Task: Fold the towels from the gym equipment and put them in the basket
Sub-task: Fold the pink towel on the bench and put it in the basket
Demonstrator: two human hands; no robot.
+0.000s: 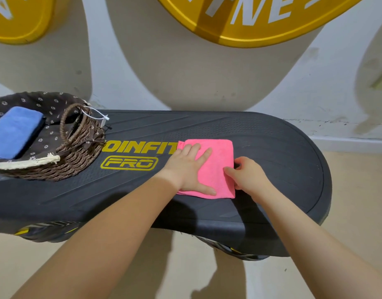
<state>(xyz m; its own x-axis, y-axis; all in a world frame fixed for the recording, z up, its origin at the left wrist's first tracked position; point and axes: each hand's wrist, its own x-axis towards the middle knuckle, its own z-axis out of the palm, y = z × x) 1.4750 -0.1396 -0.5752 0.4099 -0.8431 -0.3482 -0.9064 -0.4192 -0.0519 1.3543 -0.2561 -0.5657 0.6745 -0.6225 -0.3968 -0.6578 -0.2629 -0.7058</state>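
A pink towel (218, 167), folded into a small rectangle, lies on the black step platform (272, 152). My left hand (187, 169) rests flat on the towel's left half, fingers spread. My right hand (248, 175) pinches the towel's right edge between thumb and fingers. To the left stands a brown wicker basket (77, 156) with a dark flowered lining. A folded blue towel (13, 131) lies inside it.
The platform carries yellow lettering (129, 156) between basket and pink towel. A white wall (185, 83) with yellow signs (250, 18) rises just behind the platform. Beige floor (358, 212) lies below and to the right. A white tag (103, 120) hangs from the basket handle.
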